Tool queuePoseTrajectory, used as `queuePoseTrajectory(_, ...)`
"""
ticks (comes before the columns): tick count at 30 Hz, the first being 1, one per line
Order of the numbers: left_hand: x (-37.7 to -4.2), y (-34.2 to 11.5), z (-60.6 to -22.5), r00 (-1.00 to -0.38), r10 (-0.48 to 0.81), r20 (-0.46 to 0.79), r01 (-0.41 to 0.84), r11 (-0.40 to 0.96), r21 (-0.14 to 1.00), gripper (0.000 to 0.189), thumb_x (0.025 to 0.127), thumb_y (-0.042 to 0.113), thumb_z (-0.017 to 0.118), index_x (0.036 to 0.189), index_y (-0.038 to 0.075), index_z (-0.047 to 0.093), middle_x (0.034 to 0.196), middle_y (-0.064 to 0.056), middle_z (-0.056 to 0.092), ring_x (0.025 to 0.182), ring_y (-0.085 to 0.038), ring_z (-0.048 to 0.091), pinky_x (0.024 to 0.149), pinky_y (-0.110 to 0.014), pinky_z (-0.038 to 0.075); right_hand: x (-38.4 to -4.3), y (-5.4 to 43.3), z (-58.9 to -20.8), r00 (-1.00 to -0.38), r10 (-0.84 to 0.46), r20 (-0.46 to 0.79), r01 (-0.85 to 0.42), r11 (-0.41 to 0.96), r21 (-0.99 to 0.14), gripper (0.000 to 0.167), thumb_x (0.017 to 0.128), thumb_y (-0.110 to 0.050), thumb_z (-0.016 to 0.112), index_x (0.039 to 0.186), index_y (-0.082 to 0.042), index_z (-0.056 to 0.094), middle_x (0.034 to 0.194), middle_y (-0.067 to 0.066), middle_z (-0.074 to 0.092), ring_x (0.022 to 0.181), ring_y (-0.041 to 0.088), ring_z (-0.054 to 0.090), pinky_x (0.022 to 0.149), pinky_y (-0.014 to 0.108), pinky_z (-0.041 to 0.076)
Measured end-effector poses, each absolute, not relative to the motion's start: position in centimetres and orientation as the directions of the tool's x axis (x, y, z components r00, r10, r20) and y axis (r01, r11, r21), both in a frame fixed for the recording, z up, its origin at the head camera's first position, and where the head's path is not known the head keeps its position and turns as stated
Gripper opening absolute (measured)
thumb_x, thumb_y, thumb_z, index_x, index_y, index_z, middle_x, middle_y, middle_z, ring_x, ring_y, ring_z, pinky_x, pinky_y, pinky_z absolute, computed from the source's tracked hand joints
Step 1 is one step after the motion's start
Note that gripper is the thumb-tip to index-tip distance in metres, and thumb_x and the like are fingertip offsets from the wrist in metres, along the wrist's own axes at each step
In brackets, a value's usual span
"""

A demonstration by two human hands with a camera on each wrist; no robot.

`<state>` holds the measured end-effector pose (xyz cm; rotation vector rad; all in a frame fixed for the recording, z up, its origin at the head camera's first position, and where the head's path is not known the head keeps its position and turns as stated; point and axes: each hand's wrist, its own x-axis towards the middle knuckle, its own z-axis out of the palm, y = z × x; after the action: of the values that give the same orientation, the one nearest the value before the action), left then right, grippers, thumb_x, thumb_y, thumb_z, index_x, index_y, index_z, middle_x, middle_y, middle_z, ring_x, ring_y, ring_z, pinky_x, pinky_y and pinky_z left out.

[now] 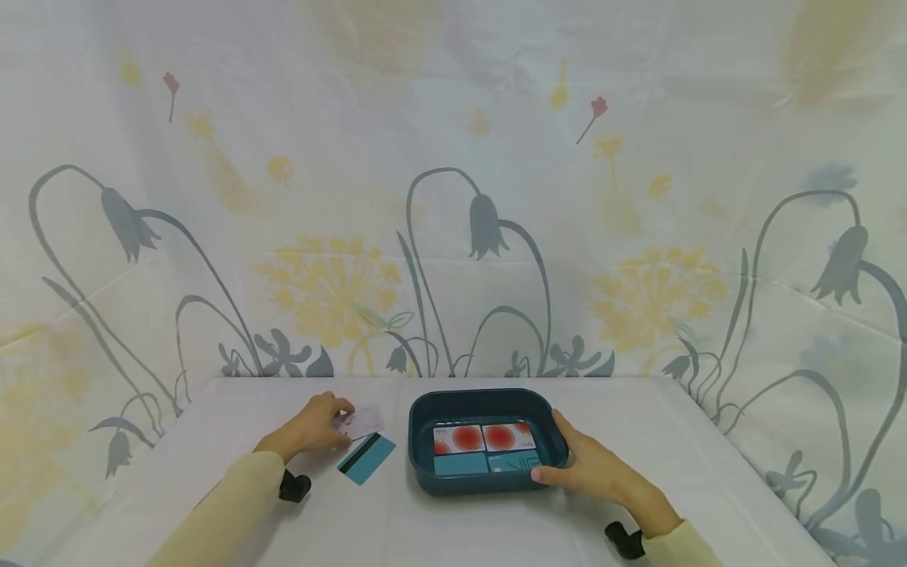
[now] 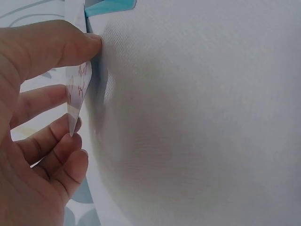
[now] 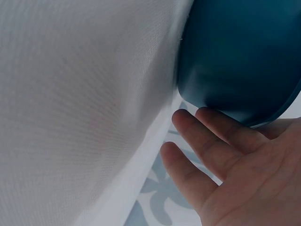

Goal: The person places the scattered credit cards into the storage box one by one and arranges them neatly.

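My left hand [image 1: 315, 425] pinches a pale card with faint print [image 1: 360, 422] at the left. In the left wrist view the card [image 2: 79, 82] appears nearly edge-on between thumb and fingers. A blue card with a black stripe [image 1: 368, 460] lies just to its right on the table, partly under the pale card's edge in the head view. My right hand [image 1: 598, 468] holds the front right corner of a dark teal tray [image 1: 464, 484], thumb at the front rim and fingers along the right wall. In the right wrist view, fingertips [image 3: 180, 116] lie against the tray's outer wall.
Inside the tray are two white cards with red circles [image 1: 468, 438] and two blue cards [image 1: 460, 464], set in two rows. A white cloth [image 1: 383, 535] covers the table. Behind it hangs a flower-patterned curtain [image 1: 453, 276]. Each wrist wears a black camera mount [image 1: 294, 486].
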<state>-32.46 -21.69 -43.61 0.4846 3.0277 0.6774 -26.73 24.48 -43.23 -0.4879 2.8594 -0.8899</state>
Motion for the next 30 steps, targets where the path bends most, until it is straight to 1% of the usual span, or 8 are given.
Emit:
queuePoseTrajectory(5,-32.3,-22.0,-43.4,-0.957,0.279,0.075,0.284,0.855,0.434,0.048,0.069,0.015,0.081,0.113,0.004,0.065,0.092,-0.007,0.052,0.084,-0.021,0.047,0.076,-0.038,0.042,-26.9,24.4,-43.3,-0.944,-0.331,-0.003,-0.270,0.775,-0.571,0.110,0.077,-0.058,0.069,0.152,-0.003,0.011,0.151,0.022,0.029,0.134,0.040,0.033,0.103,0.060,0.029)
queuePoseTrajectory(9,-32.0,-22.2,-42.8,-0.952,0.286,0.113,0.305,0.838,0.451,0.047,0.071,0.016,0.079,0.113,0.003,0.064,0.092,-0.008,0.052,0.082,-0.020,0.047,0.074,-0.036,0.041,-26.9,24.2,-43.2,-0.939,-0.344,0.000,-0.281,0.769,-0.575,0.109,0.078,-0.057,0.068,0.152,-0.001,0.011,0.150,0.023,0.028,0.135,0.041,0.033,0.103,0.060,0.029)
queuePoseTrajectory(14,-31.8,-21.9,-42.0,-0.931,0.322,0.173,0.365,0.812,0.455,0.048,0.071,0.019,0.078,0.114,0.003,0.064,0.097,-0.009,0.054,0.085,-0.021,0.049,0.073,-0.036,0.042,-26.8,24.0,-43.2,-0.943,-0.332,-0.007,-0.267,0.771,-0.578,0.109,0.078,-0.057,0.068,0.152,-0.002,0.012,0.150,0.023,0.029,0.134,0.041,0.034,0.103,0.061,0.029)
queuePoseTrajectory(19,-31.7,-21.0,-41.2,-0.900,0.362,0.241,0.435,0.778,0.454,0.049,0.070,0.019,0.076,0.114,0.001,0.064,0.096,-0.008,0.055,0.084,-0.020,0.049,0.072,-0.035,0.041,-26.6,24.2,-43.4,-0.947,-0.322,-0.011,-0.255,0.771,-0.583,0.108,0.078,-0.056,0.069,0.153,-0.004,0.012,0.150,0.022,0.030,0.134,0.040,0.034,0.103,0.061,0.029)
queuePoseTrajectory(26,-31.8,-19.6,-40.0,-0.886,0.372,0.278,0.463,0.756,0.463,0.049,0.071,0.019,0.073,0.116,0.003,0.063,0.096,-0.006,0.053,0.084,-0.019,0.047,0.071,-0.033,0.041,-26.5,24.2,-43.1,-0.950,-0.312,-0.015,-0.247,0.779,-0.576,0.107,0.079,-0.056,0.068,0.153,-0.004,0.011,0.149,0.024,0.031,0.133,0.042,0.035,0.101,0.063,0.029)
queuePoseTrajectory(30,-31.7,-18.7,-39.2,-0.868,0.398,0.298,0.496,0.734,0.464,0.050,0.071,0.019,0.073,0.116,0.002,0.063,0.095,-0.007,0.053,0.084,-0.021,0.048,0.069,-0.033,0.041,-26.5,24.2,-42.9,-0.950,-0.312,-0.013,-0.247,0.778,-0.577,0.107,0.079,-0.056,0.069,0.153,-0.003,0.012,0.149,0.024,0.032,0.133,0.042,0.035,0.102,0.063,0.029)
